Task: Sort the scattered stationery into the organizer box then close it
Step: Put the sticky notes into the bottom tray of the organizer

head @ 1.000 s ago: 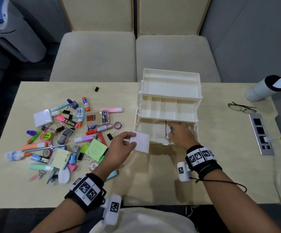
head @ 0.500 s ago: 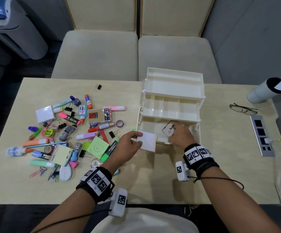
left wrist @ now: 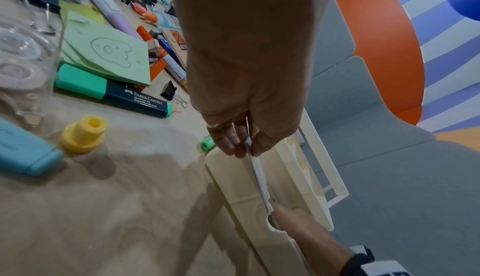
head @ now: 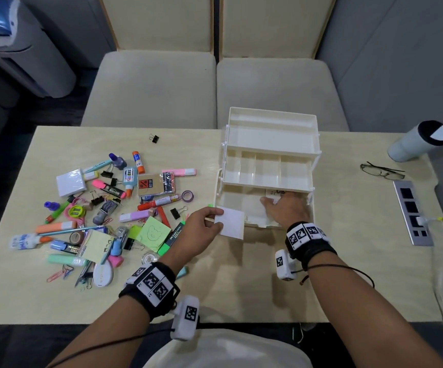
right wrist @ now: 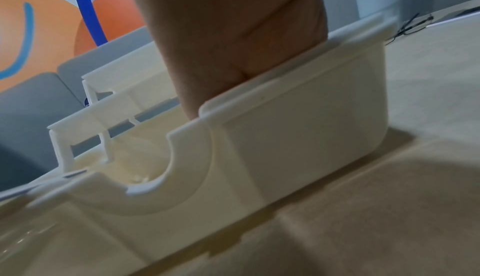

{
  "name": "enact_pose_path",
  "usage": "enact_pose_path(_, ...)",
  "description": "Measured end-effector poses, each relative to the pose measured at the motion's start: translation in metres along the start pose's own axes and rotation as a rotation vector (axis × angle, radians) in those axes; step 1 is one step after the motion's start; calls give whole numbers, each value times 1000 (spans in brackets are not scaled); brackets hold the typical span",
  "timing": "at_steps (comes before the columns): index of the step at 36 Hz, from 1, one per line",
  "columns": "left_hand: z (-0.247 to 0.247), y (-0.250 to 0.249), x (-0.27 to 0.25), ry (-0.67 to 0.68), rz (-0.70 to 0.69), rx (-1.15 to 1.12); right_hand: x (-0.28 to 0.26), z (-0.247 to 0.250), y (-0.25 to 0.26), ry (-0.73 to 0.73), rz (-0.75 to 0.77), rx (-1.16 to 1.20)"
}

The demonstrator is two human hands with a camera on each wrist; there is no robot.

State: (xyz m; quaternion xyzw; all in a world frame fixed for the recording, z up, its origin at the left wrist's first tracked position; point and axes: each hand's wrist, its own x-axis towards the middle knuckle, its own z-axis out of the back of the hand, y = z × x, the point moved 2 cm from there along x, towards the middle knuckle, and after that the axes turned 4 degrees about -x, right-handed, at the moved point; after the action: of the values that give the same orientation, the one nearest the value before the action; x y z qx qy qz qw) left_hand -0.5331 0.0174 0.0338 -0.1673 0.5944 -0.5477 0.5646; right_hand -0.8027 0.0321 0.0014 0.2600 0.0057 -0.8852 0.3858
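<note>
The cream organizer box stands open on the table, its tiers stepped back. My left hand pinches a white square note pad by its left edge, just over the box's front left corner. In the left wrist view the pad shows edge-on between thumb and fingers. My right hand reaches into the bottom compartment, its fingers lying flat on a white printed packet. From the right wrist, the box's front wall hides those fingers. Scattered stationery lies to the left.
A lone black binder clip lies at the table's far edge. At the right are a white tumbler, glasses and a grey socket panel. Two padded chairs stand behind the table.
My right hand has laid the printed packet down flat in the bottom compartment, where it was tilted up before. The left hand has brought the white pad closer to the box's front corner.
</note>
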Motion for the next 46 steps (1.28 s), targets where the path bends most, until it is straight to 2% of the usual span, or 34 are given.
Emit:
enact_pose_path(8,-5,-9,6,-29,-7,-34,-9,3,-7,1,37,59)
enact_pose_path(14,-26,-26,37,-27,-51,-78,-24,-2,-20,-70,174,29)
enact_pose_path(19,-54,-25,66,54,17,154,-37,-11,-28,-70,274,63)
enact_pose_path(23,-68,-31,84,72,-44,312,-42,-15,-34,-57,308,109)
enact_pose_path(26,-75,-33,91,146,-87,377,-41,-19,-39,-56,328,111)
enact_pose_path(29,-80,-22,98,187,-113,558,-40,-20,-39,-74,356,105)
enact_pose_path(32,-84,-15,98,210,-84,707,-39,-22,-40,-85,367,104)
enact_pose_path(33,-86,-15,96,227,-73,739,-39,-23,-40,-87,367,100)
enact_pose_path(37,-92,-16,88,315,-174,848,-42,-24,-38,-95,376,71)
enact_pose_path(39,-93,-13,88,377,-154,903,-44,-22,-37,-91,383,64)
enact_pose_path(46,-95,-16,92,412,-172,982,-46,-18,-36,-63,377,58)
